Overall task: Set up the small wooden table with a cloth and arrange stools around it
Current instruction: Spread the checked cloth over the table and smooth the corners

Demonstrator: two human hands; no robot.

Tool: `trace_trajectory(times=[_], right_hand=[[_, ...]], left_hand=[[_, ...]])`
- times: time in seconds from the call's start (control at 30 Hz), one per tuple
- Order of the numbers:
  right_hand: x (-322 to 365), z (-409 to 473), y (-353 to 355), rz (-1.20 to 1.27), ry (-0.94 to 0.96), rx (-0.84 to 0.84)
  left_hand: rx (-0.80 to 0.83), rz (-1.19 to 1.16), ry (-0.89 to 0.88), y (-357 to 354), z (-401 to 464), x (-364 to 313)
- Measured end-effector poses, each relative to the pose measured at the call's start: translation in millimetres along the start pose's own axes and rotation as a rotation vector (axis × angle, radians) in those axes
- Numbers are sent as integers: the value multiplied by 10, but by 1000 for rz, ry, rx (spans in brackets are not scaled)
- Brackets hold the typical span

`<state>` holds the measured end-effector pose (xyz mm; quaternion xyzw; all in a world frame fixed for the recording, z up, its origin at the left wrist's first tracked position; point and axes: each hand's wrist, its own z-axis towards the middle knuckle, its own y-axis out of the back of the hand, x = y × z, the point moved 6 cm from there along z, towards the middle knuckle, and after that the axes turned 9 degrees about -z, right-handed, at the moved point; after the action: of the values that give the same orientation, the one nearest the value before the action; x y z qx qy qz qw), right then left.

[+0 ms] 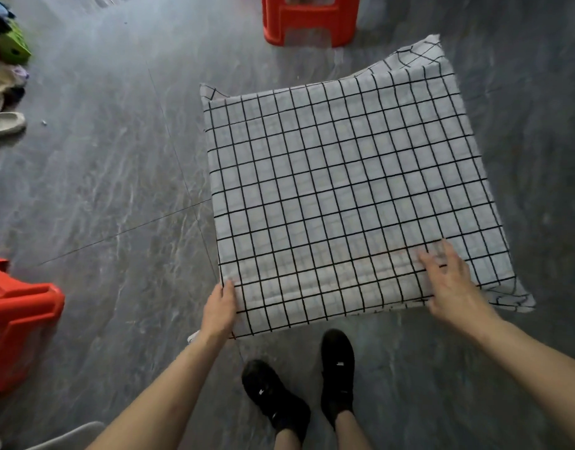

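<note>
On the desk lay the checked cloth (pixel 344 190). Left hand (pixel 219 308) pinched its near corner; right hand (pixel 448 280) pressed it with fingers (pixel 425 259) spread wide.

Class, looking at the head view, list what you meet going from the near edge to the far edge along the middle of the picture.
Black shoes → right hand resting on the near edge of the checked cloth → far red stool.
</note>
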<state>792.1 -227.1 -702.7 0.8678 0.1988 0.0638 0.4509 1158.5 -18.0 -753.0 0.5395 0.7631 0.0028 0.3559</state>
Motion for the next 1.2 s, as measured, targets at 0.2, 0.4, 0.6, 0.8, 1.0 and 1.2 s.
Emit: trace_trajectory(times=[0.2, 0.4, 0.6, 0.8, 1.0, 1.2], right_hand=[[-884, -51, -140, -60, -196, 7], [-1134, -36, -252, 21, -279, 76], [-1244, 37, -256, 35, -303, 10], [-1312, 61, -222, 77, -257, -24], [-1483, -93, -262, 92, -237, 69], [-1291, -38, -83, -89, -235, 62]], left_hand=[[-28, 367, -77, 292, 117, -106], [-8, 828, -626, -138, 0, -722], [19, 967, -571, -251, 132, -921], [62, 1015, -552, -108, 55, -988], [62, 1007, -522, -91, 25, -986], [59, 976, -492, -81, 35, -970]])
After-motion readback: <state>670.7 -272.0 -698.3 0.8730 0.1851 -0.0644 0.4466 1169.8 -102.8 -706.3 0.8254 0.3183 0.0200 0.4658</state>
